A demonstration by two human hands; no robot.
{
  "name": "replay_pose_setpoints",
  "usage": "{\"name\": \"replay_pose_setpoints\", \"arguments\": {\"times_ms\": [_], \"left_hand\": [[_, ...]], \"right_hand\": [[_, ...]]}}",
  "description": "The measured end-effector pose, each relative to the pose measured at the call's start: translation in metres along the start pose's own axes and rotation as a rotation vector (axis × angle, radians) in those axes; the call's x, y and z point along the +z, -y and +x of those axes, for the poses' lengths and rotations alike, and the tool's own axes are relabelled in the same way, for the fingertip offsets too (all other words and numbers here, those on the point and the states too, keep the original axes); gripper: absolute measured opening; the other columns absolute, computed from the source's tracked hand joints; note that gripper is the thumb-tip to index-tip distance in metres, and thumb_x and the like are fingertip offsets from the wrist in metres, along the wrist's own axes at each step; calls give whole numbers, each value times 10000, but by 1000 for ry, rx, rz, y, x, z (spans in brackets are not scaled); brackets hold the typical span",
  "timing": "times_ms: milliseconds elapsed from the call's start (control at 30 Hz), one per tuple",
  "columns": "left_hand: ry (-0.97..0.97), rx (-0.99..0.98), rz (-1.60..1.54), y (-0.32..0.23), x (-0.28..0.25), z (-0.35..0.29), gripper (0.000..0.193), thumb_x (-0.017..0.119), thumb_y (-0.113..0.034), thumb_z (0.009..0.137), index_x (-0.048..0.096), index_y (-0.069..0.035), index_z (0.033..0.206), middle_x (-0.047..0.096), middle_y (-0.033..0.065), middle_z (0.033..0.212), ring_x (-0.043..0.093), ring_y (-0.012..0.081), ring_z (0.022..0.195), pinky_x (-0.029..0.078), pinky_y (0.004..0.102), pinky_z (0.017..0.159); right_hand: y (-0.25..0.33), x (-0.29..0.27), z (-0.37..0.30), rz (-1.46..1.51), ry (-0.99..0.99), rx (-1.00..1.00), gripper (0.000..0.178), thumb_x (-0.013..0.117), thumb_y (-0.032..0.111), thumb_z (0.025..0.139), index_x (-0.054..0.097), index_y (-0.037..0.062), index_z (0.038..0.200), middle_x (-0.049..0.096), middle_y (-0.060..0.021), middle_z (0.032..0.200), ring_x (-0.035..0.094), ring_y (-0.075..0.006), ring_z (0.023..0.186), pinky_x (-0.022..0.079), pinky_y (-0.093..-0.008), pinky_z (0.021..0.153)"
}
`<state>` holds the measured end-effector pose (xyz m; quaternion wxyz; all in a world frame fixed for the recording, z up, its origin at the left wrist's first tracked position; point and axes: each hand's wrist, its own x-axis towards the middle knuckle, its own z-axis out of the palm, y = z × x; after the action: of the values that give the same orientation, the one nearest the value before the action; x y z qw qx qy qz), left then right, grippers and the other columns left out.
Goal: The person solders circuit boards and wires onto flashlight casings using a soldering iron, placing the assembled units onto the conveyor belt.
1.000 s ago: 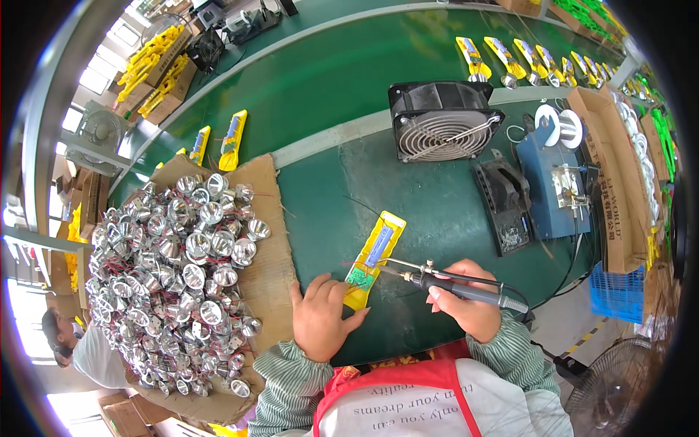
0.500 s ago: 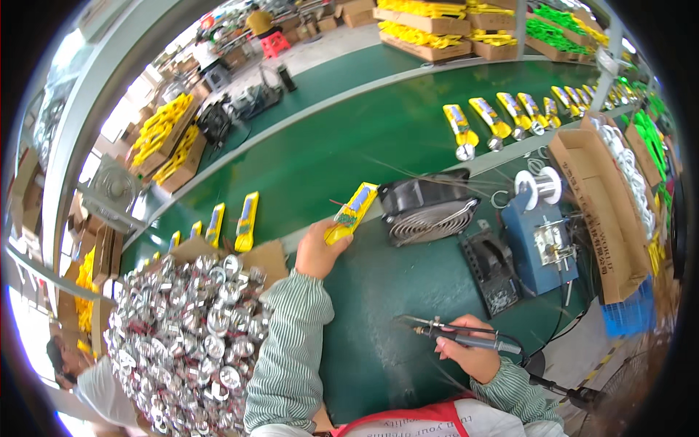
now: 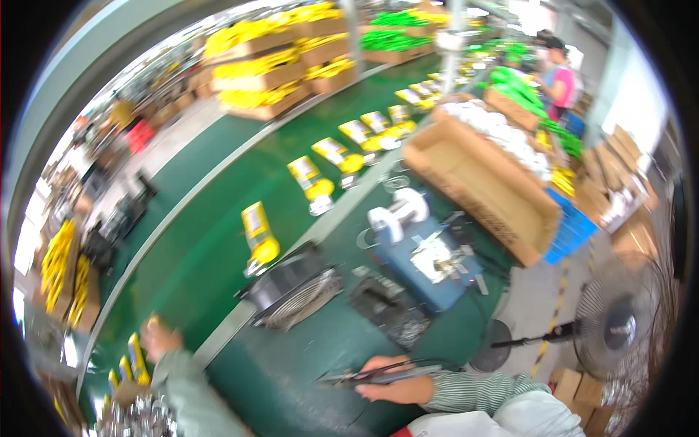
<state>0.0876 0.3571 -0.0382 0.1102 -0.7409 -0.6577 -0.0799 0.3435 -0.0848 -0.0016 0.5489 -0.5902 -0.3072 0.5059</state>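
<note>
My left hand [image 3: 160,339] reaches out over the green conveyor belt [image 3: 196,251] at the left. Motion smears its fingers, so I cannot see whether anything is in them. Right beside it several yellow plastic parts [image 3: 136,358] stand along the belt. My right hand [image 3: 397,382] is closed around a soldering iron [image 3: 386,374], its tip pointing left above the dark green worktop [image 3: 273,371]. Farther along the belt lie more yellow parts, the nearest one [image 3: 260,233] just beyond the black fan, each with a shiny round metal piece at its end.
A black box fan [image 3: 295,288] sits at the worktop's far edge. Next to it are a black iron stand [image 3: 389,309], a blue machine [image 3: 429,273] and a white spool [image 3: 399,213]. A long cardboard box [image 3: 484,189] lies behind. Shiny metal pieces [image 3: 142,416] fill the lower left.
The view has swung to the right. My left hand has gone from the worktop edge out over the belt; the yellow part it held no longer shows clearly. My right hand keeps the soldering iron.
</note>
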Motion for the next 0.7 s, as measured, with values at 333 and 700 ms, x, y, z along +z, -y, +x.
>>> {"name": "replay_pose_setpoints", "arguments": {"times_ms": [333, 700], "left_hand": [[240, 283, 267, 19, -35, -29, 620, 524, -67, 763, 359, -135, 1357, 508, 170, 1168, 588, 307, 818, 535, 339, 651], [79, 410, -331, -61, -127, -247, 644, 638, -200, 702, 396, -87, 1289, 573, 175, 851, 599, 343, 710, 504, 434, 599]], "right_hand": [[2, 1, -7, 22, 60, -68, 169, 615, 217, 824, 560, 73, 893, 577, 8, 648, 560, -82, 572, 454, -255, 532], [8, 3, -26, 141, -37, -213, 152, 648, 33, 799, 546, -20, 898, 636, -122, 764, 622, -137, 633, 518, -252, 543]]}}
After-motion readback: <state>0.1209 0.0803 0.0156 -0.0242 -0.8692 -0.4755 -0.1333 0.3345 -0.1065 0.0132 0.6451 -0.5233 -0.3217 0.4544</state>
